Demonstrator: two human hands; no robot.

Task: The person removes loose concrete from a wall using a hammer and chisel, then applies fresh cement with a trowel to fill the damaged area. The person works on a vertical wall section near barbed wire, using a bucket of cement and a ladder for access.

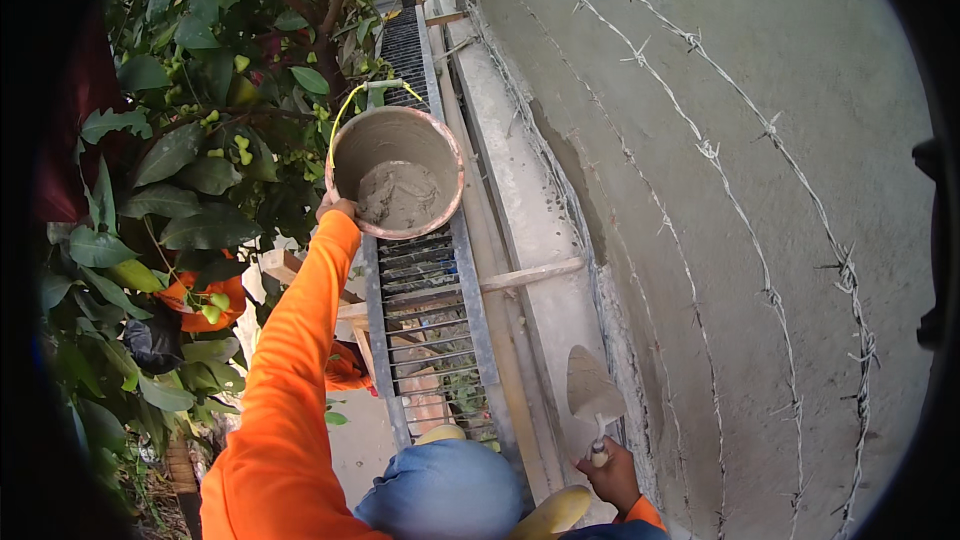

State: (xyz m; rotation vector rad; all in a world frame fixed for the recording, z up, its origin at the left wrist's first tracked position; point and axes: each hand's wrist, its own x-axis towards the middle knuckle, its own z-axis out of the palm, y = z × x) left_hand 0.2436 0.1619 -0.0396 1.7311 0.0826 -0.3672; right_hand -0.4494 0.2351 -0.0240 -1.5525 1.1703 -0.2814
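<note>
My left hand (pixel 338 207) grips the near left rim of a round bucket (pixel 462 175) whose yellow handle (pixel 343 112) is raised. Wet grey mortar (pixel 400 192) lies in the bottom of the bucket, which sits on or just above a metal grating walkway; I cannot tell which. Lower right, my right hand (pixel 612 475) is wrapped around the light handle of a pointing trowel (pixel 592 390). Its blade is coated with grey mortar and points away from me, over the pale ledge (pixel 545 315) beside the wall.
Strands of barbed wire (pixel 708 150) run along the grey plastered wall (pixel 840 90) on the right. A leafy tree (pixel 170 150) crowds the left. Wooden pieces (pixel 530 275) cross beneath the slatted walkway (pixel 430 325). Below the walkway, orange clothing (pixel 345 368) shows, perhaps on another person.
</note>
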